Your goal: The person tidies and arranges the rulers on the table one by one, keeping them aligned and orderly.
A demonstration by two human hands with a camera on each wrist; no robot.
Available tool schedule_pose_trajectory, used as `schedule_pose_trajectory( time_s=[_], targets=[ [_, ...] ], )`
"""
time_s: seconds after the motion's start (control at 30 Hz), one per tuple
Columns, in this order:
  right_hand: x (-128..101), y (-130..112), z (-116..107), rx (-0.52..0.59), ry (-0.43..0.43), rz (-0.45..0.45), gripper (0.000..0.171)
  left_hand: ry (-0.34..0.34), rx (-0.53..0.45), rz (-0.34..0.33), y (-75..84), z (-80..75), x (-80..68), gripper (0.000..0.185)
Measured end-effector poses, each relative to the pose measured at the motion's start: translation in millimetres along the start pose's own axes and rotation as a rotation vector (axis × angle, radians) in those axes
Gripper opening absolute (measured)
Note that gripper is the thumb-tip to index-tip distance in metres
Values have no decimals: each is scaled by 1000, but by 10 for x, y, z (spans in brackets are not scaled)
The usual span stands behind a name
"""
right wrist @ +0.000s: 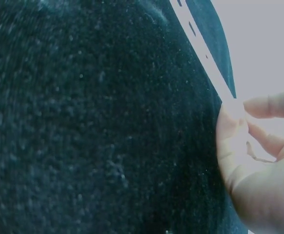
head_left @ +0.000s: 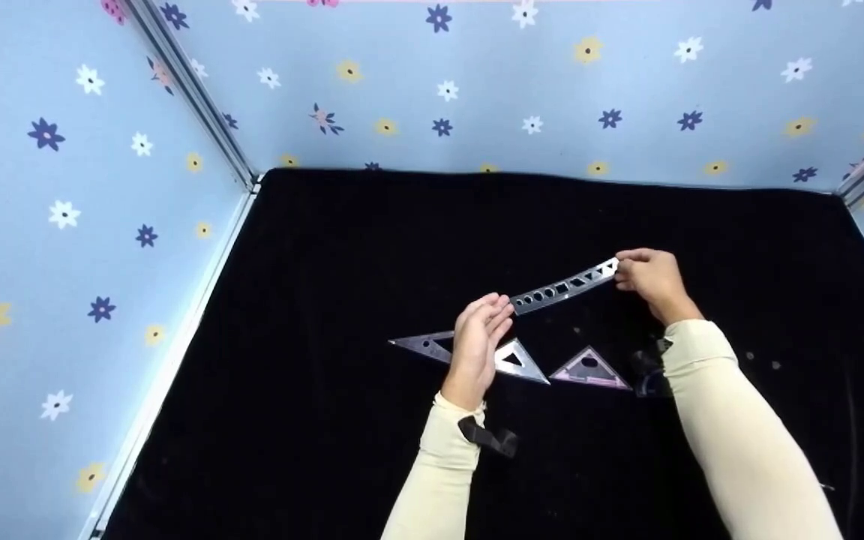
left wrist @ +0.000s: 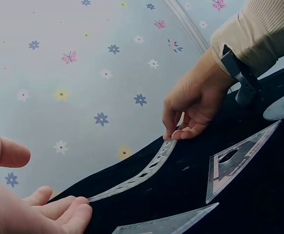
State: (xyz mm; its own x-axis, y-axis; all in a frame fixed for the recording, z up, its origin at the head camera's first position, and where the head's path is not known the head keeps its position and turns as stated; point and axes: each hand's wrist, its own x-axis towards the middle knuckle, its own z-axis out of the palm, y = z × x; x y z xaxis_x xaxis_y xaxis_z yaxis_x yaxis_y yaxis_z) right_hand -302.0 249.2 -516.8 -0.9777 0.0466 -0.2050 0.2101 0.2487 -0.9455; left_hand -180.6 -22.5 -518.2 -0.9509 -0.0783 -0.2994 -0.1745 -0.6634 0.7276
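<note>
A clear stencil ruler [head_left: 563,287] with cut-out shapes hangs bowed above the black cloth [head_left: 342,300] between my two hands. My right hand [head_left: 621,270] pinches its right end between thumb and fingers, which the right wrist view shows on the ruler [right wrist: 205,58]. My left hand [head_left: 502,309] has straight fingers, and their tips touch the ruler's left end [left wrist: 142,175], with the thumb held apart. Below the hands a long clear set square [head_left: 417,345] lies flat, partly hidden by my left hand. A smaller pinkish triangle [head_left: 589,369] lies to its right.
Blue flowered walls [head_left: 477,90] close in the table at the back and both sides. In the left wrist view a clear curved piece [left wrist: 280,107] lies on the cloth past the right wrist. Bare black cloth stretches behind and to the left of the hands.
</note>
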Motion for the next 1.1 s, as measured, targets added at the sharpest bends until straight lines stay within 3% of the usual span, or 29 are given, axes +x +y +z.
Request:
schedule_pose_trajectory(
  time_s=[0.3,0.63,1.1],
  targets=[
    [-101,-38,-48,56,4,32,33,11,44,11,-1,31,-9,48],
    [-217,-19,-150,130,-5,72,33,-62,69,48,-63,39,-38,37],
    [-417,52,-349,196,28,71,34,-97,137,79,-108,95,-57,30]
  ],
)
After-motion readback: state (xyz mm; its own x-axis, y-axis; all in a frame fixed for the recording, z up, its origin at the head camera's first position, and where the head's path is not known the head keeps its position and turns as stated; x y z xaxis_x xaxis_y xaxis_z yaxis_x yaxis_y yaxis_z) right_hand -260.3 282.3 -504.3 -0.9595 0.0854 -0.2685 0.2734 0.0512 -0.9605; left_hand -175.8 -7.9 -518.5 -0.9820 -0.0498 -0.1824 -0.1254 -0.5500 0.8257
